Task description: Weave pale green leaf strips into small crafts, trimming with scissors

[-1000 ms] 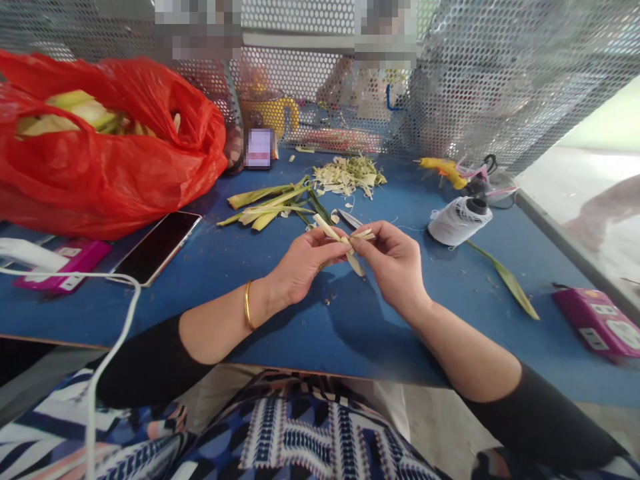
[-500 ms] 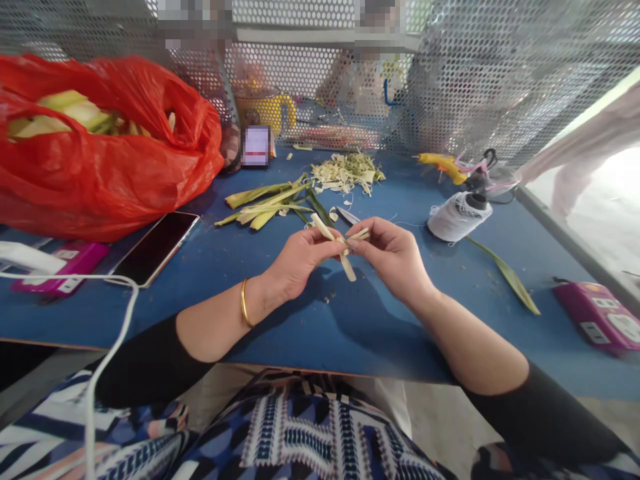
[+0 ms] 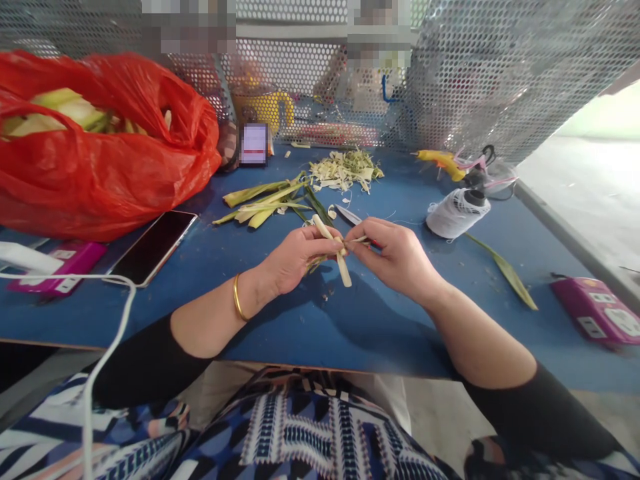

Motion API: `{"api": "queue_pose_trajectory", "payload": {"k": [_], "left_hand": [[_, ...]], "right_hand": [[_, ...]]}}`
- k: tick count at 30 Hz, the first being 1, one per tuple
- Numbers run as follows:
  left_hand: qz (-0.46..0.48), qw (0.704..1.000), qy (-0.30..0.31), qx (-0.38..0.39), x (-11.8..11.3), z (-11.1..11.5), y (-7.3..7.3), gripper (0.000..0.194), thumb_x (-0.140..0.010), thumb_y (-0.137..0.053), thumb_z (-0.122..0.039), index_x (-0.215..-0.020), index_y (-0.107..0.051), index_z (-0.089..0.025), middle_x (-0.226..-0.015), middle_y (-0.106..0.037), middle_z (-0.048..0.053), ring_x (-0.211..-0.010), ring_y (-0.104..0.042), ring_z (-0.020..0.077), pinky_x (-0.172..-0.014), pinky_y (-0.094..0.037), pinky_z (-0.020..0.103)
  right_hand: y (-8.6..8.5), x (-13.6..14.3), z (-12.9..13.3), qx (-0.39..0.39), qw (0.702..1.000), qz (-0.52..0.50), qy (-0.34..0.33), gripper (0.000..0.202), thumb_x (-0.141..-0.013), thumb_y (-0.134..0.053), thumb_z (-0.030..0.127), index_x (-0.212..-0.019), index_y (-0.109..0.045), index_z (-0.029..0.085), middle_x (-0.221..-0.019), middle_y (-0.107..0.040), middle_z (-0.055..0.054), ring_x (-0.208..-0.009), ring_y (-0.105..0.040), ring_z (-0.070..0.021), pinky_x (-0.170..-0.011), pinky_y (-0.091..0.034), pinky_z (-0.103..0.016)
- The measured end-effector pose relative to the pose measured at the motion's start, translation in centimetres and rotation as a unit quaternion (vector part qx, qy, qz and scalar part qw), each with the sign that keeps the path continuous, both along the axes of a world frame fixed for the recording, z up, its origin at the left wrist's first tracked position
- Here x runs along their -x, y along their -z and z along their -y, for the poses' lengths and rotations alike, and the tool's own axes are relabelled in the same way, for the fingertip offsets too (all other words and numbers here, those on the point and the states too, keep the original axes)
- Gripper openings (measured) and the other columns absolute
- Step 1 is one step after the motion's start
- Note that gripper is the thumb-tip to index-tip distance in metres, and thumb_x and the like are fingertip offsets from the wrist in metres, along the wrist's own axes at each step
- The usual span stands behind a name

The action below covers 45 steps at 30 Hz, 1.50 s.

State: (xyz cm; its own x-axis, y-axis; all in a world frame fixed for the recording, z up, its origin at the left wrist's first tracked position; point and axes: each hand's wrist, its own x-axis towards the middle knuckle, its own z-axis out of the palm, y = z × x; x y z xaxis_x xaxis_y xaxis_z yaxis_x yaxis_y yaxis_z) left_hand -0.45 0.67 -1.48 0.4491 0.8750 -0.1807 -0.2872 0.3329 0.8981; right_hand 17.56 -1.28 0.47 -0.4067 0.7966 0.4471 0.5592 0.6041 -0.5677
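Observation:
Between my hands, over the blue table, is a small crossed piece of pale corn husk strips (image 3: 343,270). My left hand (image 3: 300,257) pinches it between thumb and fingers, with one strip sticking up and down past the fingertips. My right hand (image 3: 393,257) pinches a strip end at the crossing from the right. The fingertips of both hands nearly meet. Behind them lie scissors (image 3: 347,214), their handles partly hidden by my right hand. A bunch of yellow-green husk leaves (image 3: 265,204) rests beyond my left hand.
Husk scraps (image 3: 345,171) are heaped at the back. A red plastic bag (image 3: 135,180) of husks and a phone (image 3: 154,248) are at left. To the right are a thread spool (image 3: 457,213), a yellow glue gun (image 3: 443,162), a leaf (image 3: 507,277) and a purple power strip (image 3: 597,310). Perforated metal screen (image 3: 310,73) stands behind.
The crossed strips have turned a little in my fingers, and the strip at my right hand now lies flatter. The view has shifted slightly.

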Motion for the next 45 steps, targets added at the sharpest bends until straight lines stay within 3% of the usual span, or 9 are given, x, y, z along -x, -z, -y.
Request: {"api": "queue_pose_trajectory", "payload": {"k": [16, 19, 21, 23, 25, 27, 34, 37, 45], "left_hand": [[-0.074, 0.997, 0.018, -0.027, 0.4, 0.0, -0.3, 0.016, -0.061, -0.079, -0.029, -0.067, -0.073, -0.015, -0.069, -0.069, 0.002, -0.065, -0.061, 0.0126, -0.072, -0.05, 0.028], [-0.069, 0.997, -0.002, -0.03, 0.3, 0.0, -0.3, 0.014, -0.059, -0.078, -0.027, -0.062, -0.07, -0.016, -0.064, -0.066, 0.0, -0.063, -0.058, 0.0115, -0.072, -0.049, 0.028], [-0.069, 0.997, -0.021, -0.018, 0.3, -0.1, -0.3, 0.012, -0.058, -0.077, -0.026, -0.059, -0.069, -0.017, -0.062, -0.063, -0.001, -0.062, -0.056, 0.011, -0.072, -0.049, 0.027], [-0.067, 0.997, -0.046, -0.005, 0.3, -0.3, -0.3, 0.013, -0.059, -0.076, -0.027, -0.058, -0.068, -0.017, -0.063, -0.062, -0.001, -0.063, -0.056, 0.0105, -0.073, -0.049, 0.027], [-0.061, 0.995, -0.073, -0.001, 0.4, -0.5, -0.3, 0.014, -0.06, -0.076, -0.028, -0.059, -0.067, -0.017, -0.066, -0.063, -0.001, -0.066, -0.057, 0.0108, -0.075, -0.05, 0.027], [-0.053, 0.994, -0.091, 0.0, 0.5, -0.5, -0.2, 0.014, -0.06, -0.075, -0.028, -0.06, -0.067, -0.017, -0.068, -0.064, 0.0, -0.067, -0.058, 0.0113, -0.075, -0.05, 0.027], [-0.038, 0.995, -0.083, 0.031, 0.1, -0.1, -0.1, 0.011, -0.061, -0.073, -0.025, -0.06, -0.069, -0.016, -0.066, -0.065, 0.0, -0.064, -0.058, 0.0106, -0.073, -0.05, 0.026], [-0.035, 0.996, -0.077, 0.037, 0.1, -0.2, 0.0, 0.011, -0.061, -0.073, -0.025, -0.06, -0.069, -0.015, -0.066, -0.065, 0.001, -0.064, -0.059, 0.0102, -0.072, -0.05, 0.025], [-0.051, 0.995, -0.084, 0.035, 0.3, -0.4, 0.0, 0.014, -0.06, -0.075, -0.028, -0.061, -0.069, -0.016, -0.065, -0.067, 0.001, -0.063, -0.059, 0.0109, -0.067, -0.047, 0.024]], "right_hand": [[0.5, 0.1, -0.2, -0.122, 0.99, 0.056, -0.031, 0.017, -0.093, -0.048, 0.017, -0.083, -0.061, 0.018, -0.078, -0.064, -0.005, -0.07, -0.056, -0.0155, -0.067, -0.043, -0.028], [0.4, -0.4, -0.8, -0.085, 0.995, 0.013, -0.04, 0.015, -0.094, -0.052, 0.023, -0.088, -0.065, 0.017, -0.082, -0.067, -0.005, -0.074, -0.059, -0.0153, -0.069, -0.045, -0.028], [0.3, -1.9, -1.8, -0.048, 0.999, -0.008, -0.007, 0.014, -0.092, -0.056, 0.026, -0.096, -0.067, 0.018, -0.087, -0.069, -0.004, -0.076, -0.061, -0.0156, -0.071, -0.047, -0.029], [0.4, -4.1, -3.3, -0.039, 0.992, 0.008, 0.119, 0.016, -0.09, -0.057, 0.024, -0.1, -0.069, 0.019, -0.09, -0.07, -0.005, -0.078, -0.062, -0.0176, -0.072, -0.046, -0.031], [0.9, -6.4, -4.7, -0.023, 0.962, 0.089, 0.258, 0.013, -0.085, -0.061, 0.017, -0.093, -0.072, 0.018, -0.089, -0.068, -0.008, -0.075, -0.06, -0.0189, -0.069, -0.044, -0.033], [1.8, -7.9, -5.9, 0.033, 0.923, 0.2, 0.328, 0.011, -0.083, -0.064, 0.015, -0.088, -0.073, 0.016, -0.092, -0.067, -0.012, -0.074, -0.059, -0.0209, -0.067, -0.042, -0.034], [3.9, -7.4, -7.4, 0.1, 0.9, 0.256, 0.339, 0.014, -0.087, -0.056, 0.017, -0.088, -0.07, 0.017, -0.1, -0.066, -0.011, -0.08, -0.06, -0.0215, -0.065, -0.04, -0.03], [3.7, -7.3, -7.4, 0.107, 0.893, 0.271, 0.344, 0.016, -0.09, -0.051, 0.02, -0.089, -0.066, 0.017, -0.105, -0.066, -0.013, -0.082, -0.061, -0.0226, -0.064, -0.039, -0.031], [2.2, -6.8, -6.3, 0.074, 0.898, 0.249, 0.355, 0.022, -0.094, -0.039, 0.022, -0.104, -0.058, 0.018, -0.088, -0.072, -0.01, -0.072, -0.061, -0.0226, -0.057, -0.031, -0.029]]}}
